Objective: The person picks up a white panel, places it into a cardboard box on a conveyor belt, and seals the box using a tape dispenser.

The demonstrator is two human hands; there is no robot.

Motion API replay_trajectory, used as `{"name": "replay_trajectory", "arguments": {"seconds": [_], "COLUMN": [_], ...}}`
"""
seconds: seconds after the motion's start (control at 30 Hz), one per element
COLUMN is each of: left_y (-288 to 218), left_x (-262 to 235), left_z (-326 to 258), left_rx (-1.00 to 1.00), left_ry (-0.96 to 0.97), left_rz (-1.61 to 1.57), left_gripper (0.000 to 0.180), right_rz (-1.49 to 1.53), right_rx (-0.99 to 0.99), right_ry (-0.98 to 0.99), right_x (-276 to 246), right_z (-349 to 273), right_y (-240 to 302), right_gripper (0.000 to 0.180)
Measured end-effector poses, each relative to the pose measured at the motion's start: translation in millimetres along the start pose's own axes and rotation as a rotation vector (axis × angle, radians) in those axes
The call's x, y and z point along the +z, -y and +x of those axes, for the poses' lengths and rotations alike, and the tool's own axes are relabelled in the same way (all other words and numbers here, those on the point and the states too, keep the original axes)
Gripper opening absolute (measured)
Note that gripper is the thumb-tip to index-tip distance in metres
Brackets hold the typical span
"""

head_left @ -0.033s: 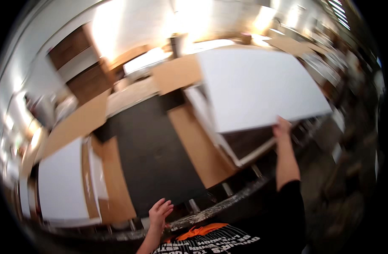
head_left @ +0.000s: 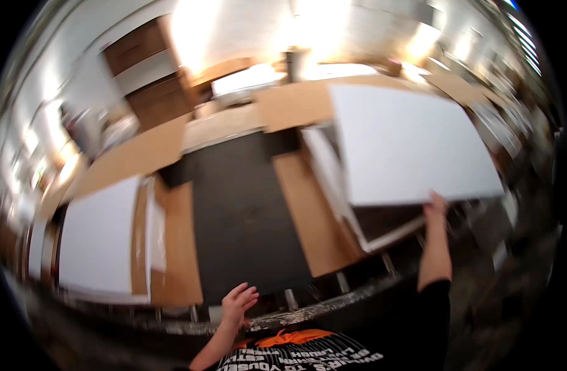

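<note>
A large flat white board (head_left: 413,145) lies tilted over an open carton at the right, and my right hand (head_left: 436,205) grips its near edge. Beneath the board show a white-edged frame (head_left: 388,237) and a dark interior. My left hand (head_left: 238,304) hovers at the front of the dark bench surface (head_left: 246,216), fingers spread, holding nothing. Blur hides the finer detail of both hands.
To the left, an open cardboard carton (head_left: 179,241) holds another white board (head_left: 101,238). Metal rollers (head_left: 343,282) line the bench's near edge. Cardboard flaps (head_left: 296,104) spread along the back. A brown-and-white cabinet (head_left: 144,68) stands by the wall.
The head view has swung left, so the scene sits farther right in the picture. My right hand keeps its grip on the white board, and my left hand stays open.
</note>
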State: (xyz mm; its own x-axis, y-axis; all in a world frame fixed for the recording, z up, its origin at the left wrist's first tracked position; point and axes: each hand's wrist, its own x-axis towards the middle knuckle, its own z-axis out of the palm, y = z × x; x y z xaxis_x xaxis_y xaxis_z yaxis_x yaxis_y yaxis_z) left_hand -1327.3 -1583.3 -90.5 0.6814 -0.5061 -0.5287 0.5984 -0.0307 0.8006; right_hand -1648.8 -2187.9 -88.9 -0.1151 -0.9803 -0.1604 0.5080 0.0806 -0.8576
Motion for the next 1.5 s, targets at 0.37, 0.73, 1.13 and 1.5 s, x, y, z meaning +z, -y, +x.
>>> {"name": "replay_trajectory", "arguments": {"seconds": [0.37,0.73,1.13,1.5], "left_y": [-14,-1,-80,-160], "left_x": [-151,-459,-724,-1018], "left_z": [-104,-254,-327,-407], "left_rx": [0.374,0.676,0.655,0.529], "left_ry": [-0.284,-0.780,-0.918,-1.410], "left_rz": [-0.168,-0.276,-0.029,0.089], "left_gripper": [0.040,0.031,0.032,0.029], "right_rz": [-0.946,-0.270,-0.037,0.192], "right_rx": [-1.353,-0.734,-0.567,-0.354], "right_ry": [0.204,1.707,2.070,2.334], "right_x": [122,221,310,428], "right_z": [-267,-950,-1283,-1662], "right_y": [-132,-265,-414,-520], "right_gripper": [0.054,0.039,0.022,0.017]}}
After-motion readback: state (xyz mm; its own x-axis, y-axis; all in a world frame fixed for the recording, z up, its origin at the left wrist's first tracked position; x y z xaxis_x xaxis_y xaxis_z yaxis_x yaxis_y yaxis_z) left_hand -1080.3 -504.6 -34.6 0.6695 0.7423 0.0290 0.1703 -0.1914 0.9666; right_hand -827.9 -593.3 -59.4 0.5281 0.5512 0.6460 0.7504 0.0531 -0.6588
